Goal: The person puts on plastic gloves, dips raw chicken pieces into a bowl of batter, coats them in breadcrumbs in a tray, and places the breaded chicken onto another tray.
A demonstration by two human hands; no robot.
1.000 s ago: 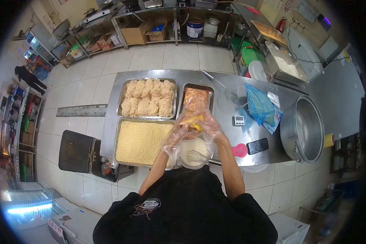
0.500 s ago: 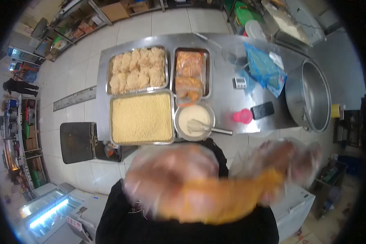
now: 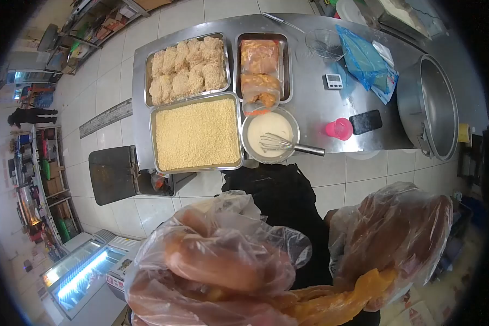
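Observation:
Close to the camera, a piece of orange marinated meat stretches between my two hands, both in clear plastic gloves. My left hand is closed on its left end, fingers curled over. At the other end, my right hand grips the meat from above. Beyond them on the steel table stands a bowl of pale batter with a whisk resting in it. To its left is a tray of yellow crumbs. Behind that, another tray carries crumb-coated pieces.
A steel tray with bagged marinated meat stands behind the bowl. Farther right are a pink cup, a phone, a timer, a blue bag, a wire strainer and a large pot. A person stands far left.
My hands have come lower and closer to the camera, still with the meat between them. The view has shifted, so the table sits higher in it. Items on the table have kept their places.

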